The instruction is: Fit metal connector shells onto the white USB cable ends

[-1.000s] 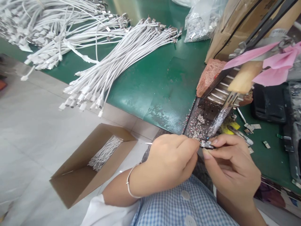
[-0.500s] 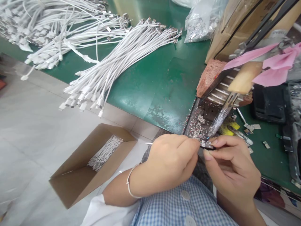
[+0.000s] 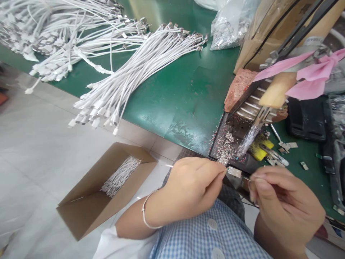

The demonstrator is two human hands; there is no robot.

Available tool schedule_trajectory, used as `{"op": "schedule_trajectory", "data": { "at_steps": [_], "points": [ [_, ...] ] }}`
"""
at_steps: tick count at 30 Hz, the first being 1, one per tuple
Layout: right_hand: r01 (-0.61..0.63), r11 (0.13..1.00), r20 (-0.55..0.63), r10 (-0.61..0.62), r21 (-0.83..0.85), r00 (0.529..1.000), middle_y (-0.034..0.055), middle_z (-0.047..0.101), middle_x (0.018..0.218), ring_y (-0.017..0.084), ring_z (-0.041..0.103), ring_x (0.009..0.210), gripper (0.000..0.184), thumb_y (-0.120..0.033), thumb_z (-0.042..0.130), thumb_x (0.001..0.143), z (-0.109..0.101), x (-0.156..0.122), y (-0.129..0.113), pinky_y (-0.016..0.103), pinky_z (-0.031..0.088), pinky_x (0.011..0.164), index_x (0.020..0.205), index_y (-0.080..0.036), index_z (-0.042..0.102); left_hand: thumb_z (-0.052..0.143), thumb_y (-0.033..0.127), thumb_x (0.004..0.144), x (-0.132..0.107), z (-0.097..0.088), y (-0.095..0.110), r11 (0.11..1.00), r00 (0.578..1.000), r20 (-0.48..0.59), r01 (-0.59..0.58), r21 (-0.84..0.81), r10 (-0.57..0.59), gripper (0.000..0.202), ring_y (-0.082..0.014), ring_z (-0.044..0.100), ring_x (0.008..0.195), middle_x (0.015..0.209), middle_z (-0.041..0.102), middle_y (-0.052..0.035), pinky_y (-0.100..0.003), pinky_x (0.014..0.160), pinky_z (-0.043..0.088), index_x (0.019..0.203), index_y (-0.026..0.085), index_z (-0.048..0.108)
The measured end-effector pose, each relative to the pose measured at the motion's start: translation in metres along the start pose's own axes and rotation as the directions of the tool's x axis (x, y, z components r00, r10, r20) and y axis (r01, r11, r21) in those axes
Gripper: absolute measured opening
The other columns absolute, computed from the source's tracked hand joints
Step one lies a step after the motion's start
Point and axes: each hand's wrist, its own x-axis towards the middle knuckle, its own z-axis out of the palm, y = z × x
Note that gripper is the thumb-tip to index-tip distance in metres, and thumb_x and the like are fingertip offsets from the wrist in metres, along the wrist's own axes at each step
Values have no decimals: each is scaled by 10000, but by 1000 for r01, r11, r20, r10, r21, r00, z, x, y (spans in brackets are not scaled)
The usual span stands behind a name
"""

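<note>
Blue-and-white checked cloth [image 3: 196,230] with pale buttons covered the person's front, nearest of all. Just beyond it the left hand [image 3: 192,189], a thin bracelet [image 3: 144,216] at its wrist, was curled closed, thumb and forefinger pinching a white cable [image 3: 169,166]. One end of the cable stuck out at the back of the fist; past the fingertips showed a small metallic connector [image 3: 234,172], between the two hands and just off the table's edge. Of the right hand [image 3: 288,205], thumb and forefinger were drawn together near that connector but apart from it; whether they gripped anything could not be told.

Farther on, a dark tray [image 3: 249,166] bore pale crumbs [image 3: 225,151], and over it slanted a crusted, wooden-handled soldering iron [image 3: 277,90], tip down. A yellow sponge [image 3: 257,150] lay beside the tip. To the left, an open carton [image 3: 81,201] on the floor contained more white cables [image 3: 121,176]. Across the green table [image 3: 175,104] a loose bundle of cables [image 3: 134,72] overhung the edge, and behind it sat a clear bag [image 3: 229,30] of metal parts.
</note>
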Motion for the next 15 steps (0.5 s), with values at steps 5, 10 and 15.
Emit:
{"op": "schedule_trajectory", "data": {
  "at_steps": [5, 10, 15],
  "points": [
    [106, 994, 112, -105, -1, 988, 11, 688, 788, 154, 645, 683, 264, -9, 673, 816, -4, -9, 6, 290, 540, 590, 1007, -189, 702, 527, 141, 942, -1, 2, -1, 1000, 1000, -1, -2, -22, 2, 146, -109, 572, 520, 645, 670, 14, -241, 529, 415, 888, 144, 662],
    [91, 994, 148, -98, 56, 984, 2, 619, 821, 132, 622, 729, 286, 45, 637, 799, 3, -4, 6, 253, 534, 580, 975, -181, 629, 538, 141, 938, 0, 3, 0, 1000, 1000, -17, 2, -11, -3, 132, -103, 550, 511, 631, 659, 22, -239, 520, 402, 885, 147, 658],
    [206, 977, 162, -195, -48, 967, 45, 631, 973, 163, 632, 910, 240, 22, 659, 800, 8, 1, 4, 304, 596, 736, 941, -171, 635, 540, 144, 942, 1, 3, 2, 999, 999, -33, -4, 37, 5, 134, -104, 552, 516, 636, 657, 28, -249, 523, 419, 884, 150, 660]
  ]
}}
